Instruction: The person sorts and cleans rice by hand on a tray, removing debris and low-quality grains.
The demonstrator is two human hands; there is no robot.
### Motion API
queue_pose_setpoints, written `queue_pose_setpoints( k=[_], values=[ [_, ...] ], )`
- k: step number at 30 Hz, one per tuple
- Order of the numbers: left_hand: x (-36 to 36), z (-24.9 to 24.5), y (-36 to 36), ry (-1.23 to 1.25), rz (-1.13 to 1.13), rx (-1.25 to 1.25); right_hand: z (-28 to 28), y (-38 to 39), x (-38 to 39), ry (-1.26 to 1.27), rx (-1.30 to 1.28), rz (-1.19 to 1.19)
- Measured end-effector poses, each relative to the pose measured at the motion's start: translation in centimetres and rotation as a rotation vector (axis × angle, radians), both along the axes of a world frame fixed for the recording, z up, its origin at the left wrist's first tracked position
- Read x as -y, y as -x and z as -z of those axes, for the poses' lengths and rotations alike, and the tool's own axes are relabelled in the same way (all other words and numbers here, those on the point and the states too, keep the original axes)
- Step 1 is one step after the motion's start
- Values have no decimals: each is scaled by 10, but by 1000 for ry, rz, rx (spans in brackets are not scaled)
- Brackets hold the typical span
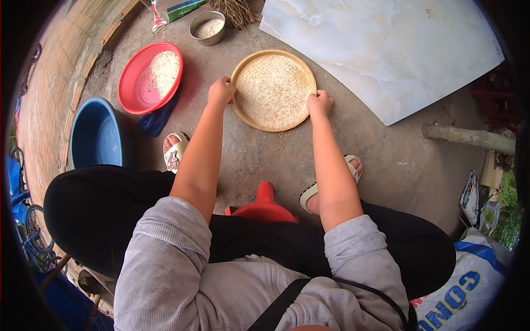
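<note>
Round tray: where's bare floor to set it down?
Bare floor lies between the pale sheet, log and right sandal. A speckled patch lies between the tray and red stool. Crowded: the left, with the red basin, blue tub and metal bowl.

The tray (275, 129) is tan, its grains (274, 88) cream, one basin (100, 138) blue.

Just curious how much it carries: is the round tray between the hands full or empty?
Full across, not empty: pale grains cover the round tray almost edge to edge. Their depth I cannot tell.
</note>
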State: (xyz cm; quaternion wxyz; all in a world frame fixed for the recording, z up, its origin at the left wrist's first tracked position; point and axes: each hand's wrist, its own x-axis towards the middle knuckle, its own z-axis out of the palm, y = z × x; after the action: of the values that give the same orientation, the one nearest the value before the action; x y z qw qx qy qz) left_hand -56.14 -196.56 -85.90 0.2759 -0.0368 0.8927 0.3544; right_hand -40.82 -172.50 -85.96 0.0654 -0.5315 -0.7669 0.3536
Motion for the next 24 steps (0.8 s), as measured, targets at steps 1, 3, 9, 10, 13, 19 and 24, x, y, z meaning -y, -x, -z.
queue_pose_setpoints(
  k=[1,3,9,10,13,19,24],
  values=[
    [-2,1,3,103,71,-119,-1,-1,2,0,2,2],
    [-6,-1,2,206,144,-238,-2,-2,7,-256,-81,-11],
    [-44,-4,-8,-139,317,-487,-10,7,9,-261,-206,-319],
    [-48,-1,-11,-140,317,-486,-8,8,10,-262,-204,-318],
    [-56,14,-20,-179,396,-445,-2,12,14,-170,-253,-457],
    [-68,15,-29,-149,471,-454,15,12,23,-132,-182,-516],
    [-83,13,-47,-250,509,-415,13,20,32,26,-175,-434]
  ],
)
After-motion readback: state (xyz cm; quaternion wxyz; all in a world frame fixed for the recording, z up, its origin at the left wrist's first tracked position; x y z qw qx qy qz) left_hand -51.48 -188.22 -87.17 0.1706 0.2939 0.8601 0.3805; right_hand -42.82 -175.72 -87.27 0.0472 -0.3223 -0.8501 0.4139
